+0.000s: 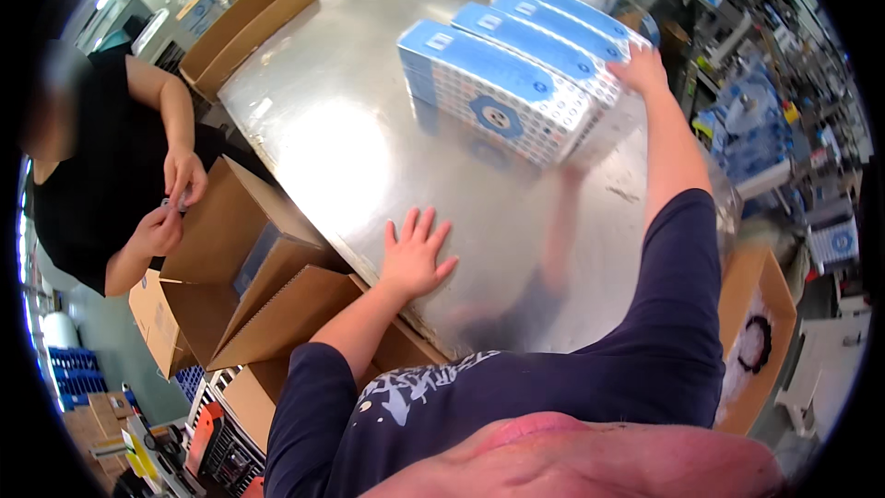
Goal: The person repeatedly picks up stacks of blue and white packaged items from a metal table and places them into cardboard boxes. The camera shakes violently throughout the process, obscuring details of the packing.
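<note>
My left hand (418, 254) lies flat with spread fingers on the shiny metal tabletop (341, 65), near its left edge. Toward the far right, my right hand (643, 71) reaches over a row of blue-and-white cartons, fingers stretched against the near end of the right-hand ones. The nearest carton (496, 97) stands on its long side, with dotted print and a round blue emblem. Behind it to the right stand a second carton (525, 35) and several more, side by side. Part of my right hand's contact with the cartons is hidden.
Open brown boxes (267, 323) stand against the table's left edge. A co-worker in black (101, 148) at the left holds something small in both hands. A long brown box (247, 37) lies at the far left corner. Another open box (751, 341) stands at right.
</note>
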Available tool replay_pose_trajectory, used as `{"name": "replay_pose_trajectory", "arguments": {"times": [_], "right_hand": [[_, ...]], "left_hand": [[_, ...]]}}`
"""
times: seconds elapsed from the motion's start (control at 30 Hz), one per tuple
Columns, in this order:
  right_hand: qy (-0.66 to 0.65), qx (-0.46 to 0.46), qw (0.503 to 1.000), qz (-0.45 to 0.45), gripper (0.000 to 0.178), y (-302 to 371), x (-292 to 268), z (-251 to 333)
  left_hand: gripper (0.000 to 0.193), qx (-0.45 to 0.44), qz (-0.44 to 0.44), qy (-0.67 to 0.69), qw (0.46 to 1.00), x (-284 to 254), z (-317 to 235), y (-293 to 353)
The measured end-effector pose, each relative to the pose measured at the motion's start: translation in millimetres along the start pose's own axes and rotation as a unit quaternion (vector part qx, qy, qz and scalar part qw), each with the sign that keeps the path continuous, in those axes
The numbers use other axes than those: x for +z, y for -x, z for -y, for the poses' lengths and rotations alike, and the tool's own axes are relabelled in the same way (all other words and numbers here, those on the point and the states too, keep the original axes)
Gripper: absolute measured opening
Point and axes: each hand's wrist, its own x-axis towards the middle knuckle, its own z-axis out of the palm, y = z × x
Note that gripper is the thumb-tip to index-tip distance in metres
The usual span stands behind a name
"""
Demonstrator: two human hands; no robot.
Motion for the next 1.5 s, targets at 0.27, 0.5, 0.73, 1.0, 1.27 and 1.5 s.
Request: {"name": "replay_pose_trajectory", "arguments": {"times": [0.27,0.5,0.73,1.0,1.27,1.5], "right_hand": [[-0.096,-0.073,0.976,0.18,0.103,-25,-31,79],[-0.202,-0.07,0.963,0.163,0.105,-14,-21,76],[-0.228,-0.143,0.933,0.239,0.088,49,-41,100],[-0.244,-0.27,0.897,0.25,0.061,190,-87,50],[-0.682,0.047,0.537,0.493,0.072,264,-25,-2],[-0.732,-0.059,0.583,0.347,0.076,311,-99,-12]], "left_hand": [[0.06,-0.013,0.009,0.003,1.0,-7,-3,2],[0.062,-0.021,0.021,0.006,1.0,-11,-12,-13],[0.057,-0.201,-0.139,0.8,0.549,-28,-16,-76],[0.063,-0.182,-0.019,0.737,0.651,-49,-57,29],[0.07,-0.184,0.197,0.696,0.666,-66,-51,43],[0.084,-0.004,0.044,0.737,0.675,-99,-56,91]]}}
